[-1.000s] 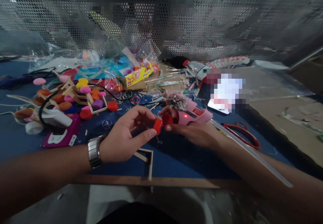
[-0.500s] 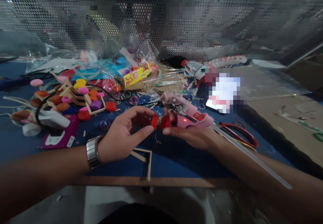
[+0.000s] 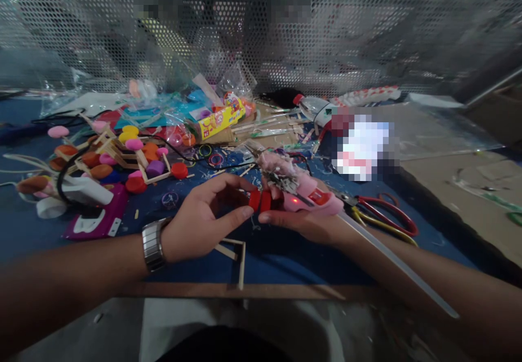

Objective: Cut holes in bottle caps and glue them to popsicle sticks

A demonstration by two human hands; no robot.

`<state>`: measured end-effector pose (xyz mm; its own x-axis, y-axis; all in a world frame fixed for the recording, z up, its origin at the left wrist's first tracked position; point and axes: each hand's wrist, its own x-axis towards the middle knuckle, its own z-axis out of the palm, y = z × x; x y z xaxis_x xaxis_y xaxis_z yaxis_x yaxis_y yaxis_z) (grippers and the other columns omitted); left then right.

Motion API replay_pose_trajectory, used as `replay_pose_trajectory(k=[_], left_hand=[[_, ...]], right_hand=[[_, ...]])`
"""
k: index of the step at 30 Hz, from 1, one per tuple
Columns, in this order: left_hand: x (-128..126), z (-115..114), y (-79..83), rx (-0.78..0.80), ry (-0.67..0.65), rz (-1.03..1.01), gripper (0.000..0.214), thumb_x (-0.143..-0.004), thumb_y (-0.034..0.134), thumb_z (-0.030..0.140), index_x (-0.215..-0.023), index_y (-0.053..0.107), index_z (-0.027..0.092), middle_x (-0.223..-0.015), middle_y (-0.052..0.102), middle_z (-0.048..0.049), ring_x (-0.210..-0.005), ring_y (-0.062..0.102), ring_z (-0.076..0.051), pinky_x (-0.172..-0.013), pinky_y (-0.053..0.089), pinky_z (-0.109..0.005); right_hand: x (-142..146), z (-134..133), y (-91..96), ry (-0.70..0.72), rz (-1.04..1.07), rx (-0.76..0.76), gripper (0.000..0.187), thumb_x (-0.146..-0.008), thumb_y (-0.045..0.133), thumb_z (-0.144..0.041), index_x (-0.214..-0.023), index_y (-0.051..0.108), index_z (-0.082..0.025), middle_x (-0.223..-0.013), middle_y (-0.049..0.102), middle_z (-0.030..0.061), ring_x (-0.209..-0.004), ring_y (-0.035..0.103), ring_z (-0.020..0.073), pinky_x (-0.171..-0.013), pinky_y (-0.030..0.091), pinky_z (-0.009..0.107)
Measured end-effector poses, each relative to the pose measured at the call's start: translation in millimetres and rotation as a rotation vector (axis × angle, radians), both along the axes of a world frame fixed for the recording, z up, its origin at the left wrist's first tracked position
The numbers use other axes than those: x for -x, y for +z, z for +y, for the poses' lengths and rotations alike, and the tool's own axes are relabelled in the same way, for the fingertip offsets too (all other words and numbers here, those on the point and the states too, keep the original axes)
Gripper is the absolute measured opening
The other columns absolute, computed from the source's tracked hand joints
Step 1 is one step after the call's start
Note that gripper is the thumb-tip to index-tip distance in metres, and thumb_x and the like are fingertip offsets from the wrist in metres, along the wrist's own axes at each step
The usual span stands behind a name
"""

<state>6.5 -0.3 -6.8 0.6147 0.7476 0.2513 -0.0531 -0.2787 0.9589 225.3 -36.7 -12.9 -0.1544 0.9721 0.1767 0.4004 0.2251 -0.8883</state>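
Observation:
My left hand [image 3: 199, 220], with a metal watch at the wrist, pinches a red bottle cap [image 3: 254, 200] between thumb and fingers. My right hand [image 3: 304, 222] holds a second red cap [image 3: 266, 201] at its fingertips and cradles a pink glue gun [image 3: 312, 199] with a lit red lamp. A clear glue stick [image 3: 391, 261] runs back from the gun over my right forearm. The two caps are pressed face to face above the blue table top [image 3: 285, 253]. A small frame of wooden sticks [image 3: 238, 253] lies just under my hands.
To the left lie a stick structure with coloured caps [image 3: 122, 158], a purple item [image 3: 95, 218] and a white tape roll [image 3: 51, 207]. Red-handled scissors [image 3: 387, 215] lie to the right. Plastic bags, a yellow box [image 3: 220, 123] and a bottle [image 3: 316, 109] crowd the back before a mesh wall.
The two red caps, apart a second ago, have been brought together and now touch. Both hands shifted slightly towards each other; the glue gun tilted a little.

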Motion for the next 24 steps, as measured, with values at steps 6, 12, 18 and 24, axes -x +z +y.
replay_pose_trajectory(k=[6, 12, 18, 24], left_hand=[[-0.6, -0.8, 0.6, -0.006, 0.01, 0.038, 0.024, -0.089, 0.074, 0.026, -0.109, 0.065, 0.017, -0.106, 0.072, -0.0094, -0.093, 0.071, -0.019, -0.086, 0.059, -0.03], [-0.6, -1.0, -0.2, -0.019, 0.007, 0.021, 0.023, -0.089, 0.074, 0.025, -0.108, 0.065, 0.017, -0.104, 0.072, -0.0082, -0.092, 0.071, -0.018, -0.086, 0.059, -0.029], [-0.6, -1.0, -1.1, -0.017, -0.007, 0.029, 0.024, -0.089, 0.073, 0.025, -0.11, 0.063, 0.016, -0.106, 0.072, -0.0076, -0.094, 0.071, -0.016, -0.087, 0.059, -0.026], [-1.0, -1.5, 0.7, -0.003, -0.011, 0.032, 0.023, -0.089, 0.072, 0.022, -0.11, 0.063, 0.015, -0.106, 0.072, -0.0073, -0.094, 0.071, -0.015, -0.087, 0.059, -0.026]], right_hand=[[2.9, -1.6, 4.6, 0.055, 0.081, -0.042, 0.033, -0.074, 0.086, -0.045, -0.076, 0.058, -0.028, -0.088, 0.069, 0.0001, -0.083, 0.066, 0.0235, -0.082, 0.056, 0.041], [2.1, -2.5, 6.8, -0.006, 0.017, -0.018, 0.036, -0.068, 0.089, -0.045, -0.073, 0.058, -0.029, -0.085, 0.065, 0.0022, -0.097, 0.066, 0.0306, -0.086, 0.055, 0.045], [2.0, -0.6, 6.9, 0.023, 0.011, -0.072, 0.039, -0.069, 0.09, -0.039, -0.071, 0.052, -0.028, -0.082, 0.062, 0.0004, -0.091, 0.064, 0.0276, -0.087, 0.053, 0.044], [1.8, 0.7, 0.9, 0.065, 0.064, -0.176, 0.04, -0.071, 0.089, -0.042, -0.074, 0.052, -0.027, -0.078, 0.06, -0.0011, -0.08, 0.062, 0.0238, -0.08, 0.054, 0.041]])
